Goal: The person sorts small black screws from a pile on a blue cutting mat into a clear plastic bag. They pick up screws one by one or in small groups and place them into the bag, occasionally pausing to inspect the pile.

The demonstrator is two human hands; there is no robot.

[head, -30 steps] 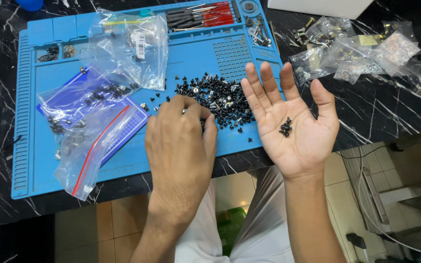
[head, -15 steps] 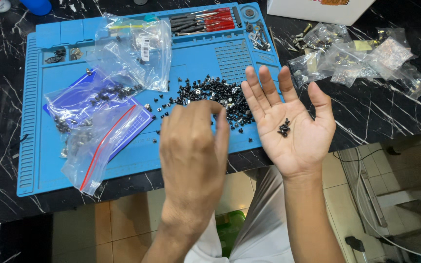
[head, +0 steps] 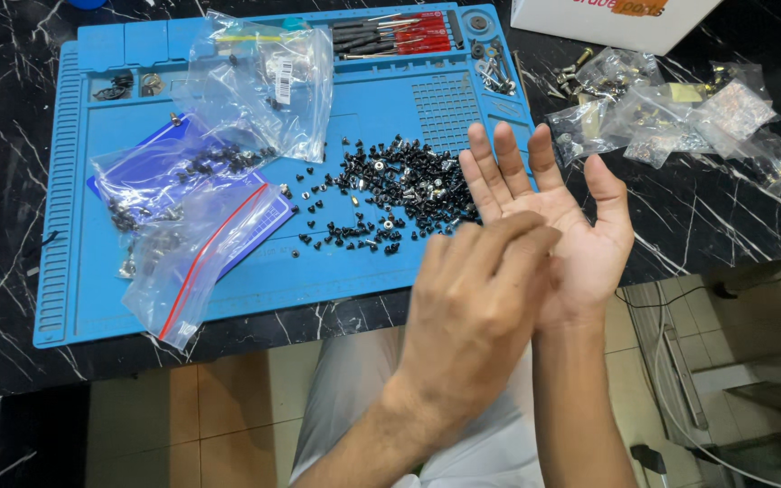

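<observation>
Screws [head: 390,194] lie heaped on the blue mat [head: 228,280] at the desk's far side. Right hand [head: 558,217] is flat open, palm up; left hand's [head: 472,316] loosely curled fingers cover that palm, their hold hidden. Picking there wants a level palm.

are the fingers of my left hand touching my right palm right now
Touching. The head view shows the left hand laid over the open right hand, its fingertips pressed onto the palm, no gap visible.
</observation>
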